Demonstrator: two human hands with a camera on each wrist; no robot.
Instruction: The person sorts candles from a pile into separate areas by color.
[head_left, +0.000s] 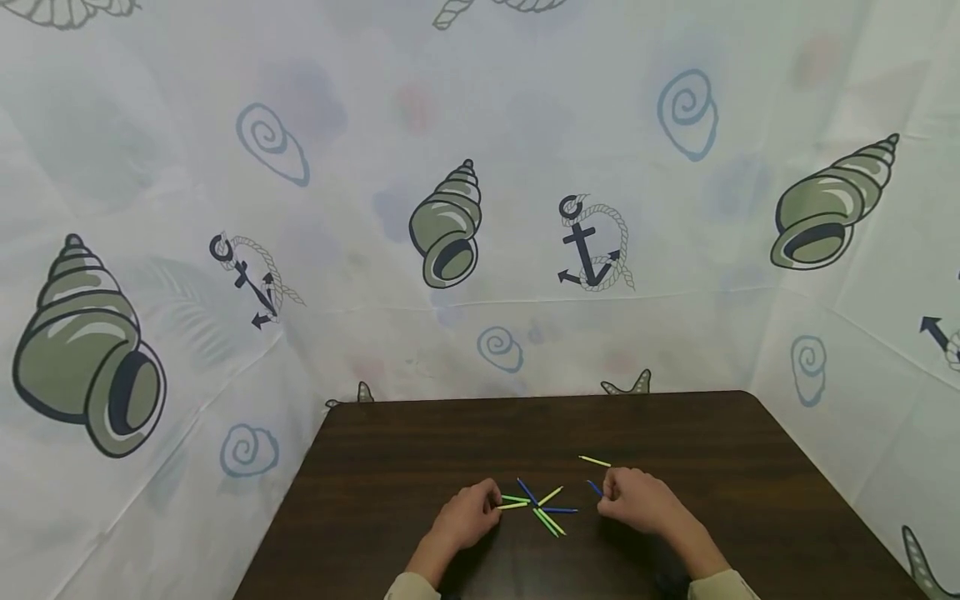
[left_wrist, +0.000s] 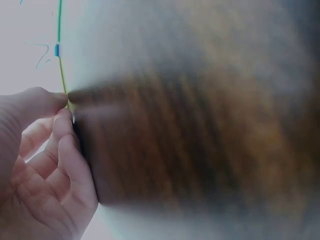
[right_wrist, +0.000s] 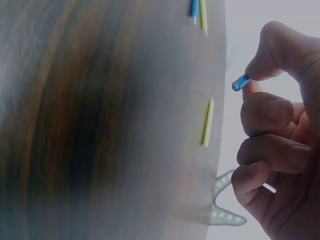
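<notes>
Several thin coloured sticks lie on the dark wooden table (head_left: 420, 433), radiating from a common middle. Among them are a blue stick (head_left: 558, 510), a yellow stick (head_left: 551, 496) and a green stick (head_left: 545, 524). My left hand (head_left: 467, 512) is at the left side of this star, thumb and forefinger pinching the outer end of a yellow stick (left_wrist: 63, 75). To the right of the star, my right hand (head_left: 643, 500) pinches another blue stick (right_wrist: 241, 82) between thumb and forefinger; the remaining fingers are curled in the right wrist view.
A lone yellow stick (head_left: 595, 461) lies beyond my right hand, toward the table's far edge. Behind the table hangs a white cloth (head_left: 360, 125) printed with shells and anchors, which also runs along both sides.
</notes>
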